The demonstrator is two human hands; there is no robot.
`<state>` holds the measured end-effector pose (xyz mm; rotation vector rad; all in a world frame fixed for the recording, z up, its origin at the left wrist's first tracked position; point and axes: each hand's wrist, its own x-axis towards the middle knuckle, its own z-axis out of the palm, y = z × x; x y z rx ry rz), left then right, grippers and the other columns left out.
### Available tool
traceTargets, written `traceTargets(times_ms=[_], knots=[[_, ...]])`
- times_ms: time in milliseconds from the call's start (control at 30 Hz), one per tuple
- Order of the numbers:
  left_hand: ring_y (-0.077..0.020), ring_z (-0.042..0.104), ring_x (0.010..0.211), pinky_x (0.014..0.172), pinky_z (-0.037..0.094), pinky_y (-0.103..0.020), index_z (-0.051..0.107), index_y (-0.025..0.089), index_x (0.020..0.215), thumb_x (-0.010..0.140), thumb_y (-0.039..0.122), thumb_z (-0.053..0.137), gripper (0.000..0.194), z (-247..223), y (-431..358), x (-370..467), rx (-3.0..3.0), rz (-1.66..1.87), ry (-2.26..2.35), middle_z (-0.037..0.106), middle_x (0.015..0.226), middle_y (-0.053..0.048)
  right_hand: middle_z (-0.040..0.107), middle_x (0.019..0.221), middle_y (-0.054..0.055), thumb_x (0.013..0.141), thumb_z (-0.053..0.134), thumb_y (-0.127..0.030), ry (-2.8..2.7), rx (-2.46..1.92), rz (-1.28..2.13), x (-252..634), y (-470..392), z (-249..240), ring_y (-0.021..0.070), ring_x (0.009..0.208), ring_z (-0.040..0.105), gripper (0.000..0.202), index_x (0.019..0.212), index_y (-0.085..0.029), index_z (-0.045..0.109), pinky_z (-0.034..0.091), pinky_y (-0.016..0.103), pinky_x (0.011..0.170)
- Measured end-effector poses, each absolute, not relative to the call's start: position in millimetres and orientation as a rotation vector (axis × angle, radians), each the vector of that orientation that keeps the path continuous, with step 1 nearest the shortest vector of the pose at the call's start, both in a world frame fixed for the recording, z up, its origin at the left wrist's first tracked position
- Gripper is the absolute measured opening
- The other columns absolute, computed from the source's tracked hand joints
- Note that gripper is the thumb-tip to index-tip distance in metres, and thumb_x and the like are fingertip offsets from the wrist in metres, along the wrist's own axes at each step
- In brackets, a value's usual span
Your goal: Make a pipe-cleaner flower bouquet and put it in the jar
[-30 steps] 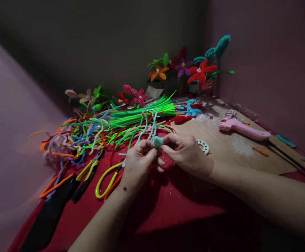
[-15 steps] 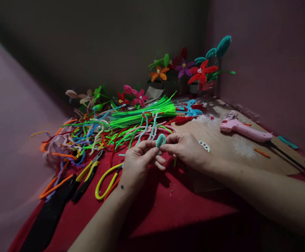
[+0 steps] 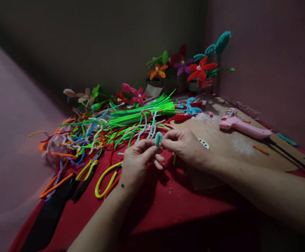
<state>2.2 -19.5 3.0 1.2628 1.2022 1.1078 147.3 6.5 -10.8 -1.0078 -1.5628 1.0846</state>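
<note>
A small loop of mint-green pipe cleaner point(image 3: 158, 139) stands up between my two hands, over the red cloth point(image 3: 168, 210). My left hand point(image 3: 139, 157) pinches its lower left side between thumb and forefinger, with the other fingers loosely curled. From the right, my right hand point(image 3: 185, 145) grips the loop's right edge with its fingertips. Behind the hands lie loose pipe cleaners and a bright green bundle point(image 3: 142, 113). Yellow-handled scissors point(image 3: 106, 180) rest by my left wrist, their blades partly hidden.
Yellow-black pliers point(image 3: 86, 175) and a black flat object point(image 3: 46, 217) lie at left. A pink glue gun point(image 3: 244, 128) with a black cord lies on a brown board point(image 3: 228, 150) at right. Pipe-cleaner flowers point(image 3: 201, 70) stand at the back.
The mint loop has turned and looks narrower, its opening less visible. My right fingertips have shifted slightly along its right edge. The whole view has moved a little.
</note>
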Motion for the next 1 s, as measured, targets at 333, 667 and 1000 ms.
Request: traceTargets(times_ms=[333, 667, 1000], knots=[[-0.0103, 0.055, 0.036, 0.041, 0.043, -0.019, 0.054, 0.013, 0.077, 0.075, 0.024, 0.06, 0.013, 1.8, -19.2, 3.0, 1.259, 1.094, 1.187, 0.064, 0.053, -0.002, 0.055, 0.06, -0.001, 0.07, 0.058, -0.021, -1.453, -0.982, 1.151, 142.6, 1.4, -10.8, 0.0083, 0.054, 0.046, 0.008, 0.065, -0.014, 0.059, 0.037, 0.022, 0.051], [-0.009, 0.051, 0.033, 0.037, 0.041, -0.019, 0.052, 0.013, 0.074, 0.076, 0.021, 0.059, 0.011, -0.6, -18.0, 3.7, 1.231, 1.118, 1.151, 0.062, 0.049, 0.0, 0.053, 0.058, -0.002, 0.072, 0.055, -0.019, -1.464, -0.916, 1.226, 142.3, 1.6, -9.6, 0.0063, 0.049, 0.045, 0.007, 0.068, -0.014, 0.057, 0.037, 0.02, 0.047], [-0.007, 0.046, 0.03, 0.032, 0.039, -0.017, 0.052, 0.012, 0.068, 0.076, 0.022, 0.059, 0.014, -0.9, -16.4, 0.9, 1.163, 1.092, 1.079, 0.057, 0.045, 0.002, 0.048, 0.051, -0.004, 0.075, 0.051, -0.02, -1.514, -0.795, 1.457, 146.4, 5.8, -9.7, 0.0056, 0.044, 0.043, 0.011, 0.066, -0.014, 0.051, 0.033, 0.019, 0.044]])
